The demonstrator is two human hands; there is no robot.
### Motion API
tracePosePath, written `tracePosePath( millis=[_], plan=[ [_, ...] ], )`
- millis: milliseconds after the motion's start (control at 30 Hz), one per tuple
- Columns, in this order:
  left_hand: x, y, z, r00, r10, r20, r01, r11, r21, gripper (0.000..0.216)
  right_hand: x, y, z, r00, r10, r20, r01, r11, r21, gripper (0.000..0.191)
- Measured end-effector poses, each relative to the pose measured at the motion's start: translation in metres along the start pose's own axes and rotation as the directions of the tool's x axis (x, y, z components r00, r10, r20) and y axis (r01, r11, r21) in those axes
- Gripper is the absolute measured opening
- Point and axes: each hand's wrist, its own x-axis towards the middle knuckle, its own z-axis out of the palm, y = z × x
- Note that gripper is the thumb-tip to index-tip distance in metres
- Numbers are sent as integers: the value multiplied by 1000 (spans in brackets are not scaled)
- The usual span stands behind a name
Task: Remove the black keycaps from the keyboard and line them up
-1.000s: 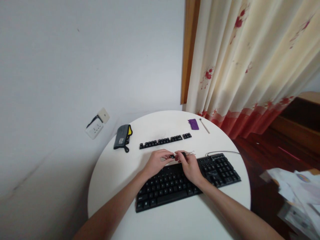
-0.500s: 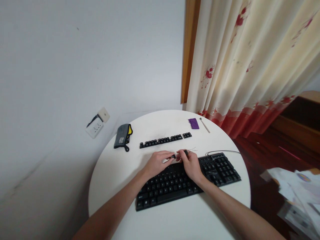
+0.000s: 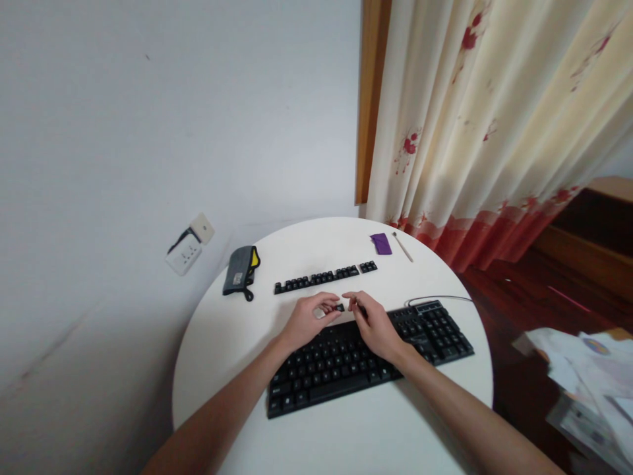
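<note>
A black keyboard (image 3: 346,363) lies on a round white table (image 3: 237,330). Both my hands hover over its far edge. My left hand (image 3: 309,318) pinches a small black keycap (image 3: 339,307) between thumb and fingers. My right hand (image 3: 376,323) has its fingers bunched close beside that keycap, and what they hold, if anything, is too small to make out. A row of loose black keycaps (image 3: 321,278) is lined up on the table beyond my hands.
A grey and yellow pouch (image 3: 240,270) lies at the table's far left. A purple item (image 3: 381,243) and a thin stick (image 3: 403,247) lie at the far right. The keyboard's cable (image 3: 435,298) curves off right. Curtain (image 3: 494,132), wall socket (image 3: 190,245) and papers (image 3: 588,376) surround the table.
My hands have shifted slightly left and the thin wire tool seen by my right hand earlier no longer shows. The keycap now sits in my left fingers.
</note>
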Motion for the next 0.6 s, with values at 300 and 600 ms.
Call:
tracePosePath(
  millis=[300,600],
  plan=[
    [-1,1,-4,993,-42,110,57,989,-135,22,-1,-5,1,997,20,73,-9,990,-142,14],
    [1,-7,-12,999,-33,24,35,994,-105,36,59,77,-84,925,349,-149,-373,765,-525,14]
  ],
)
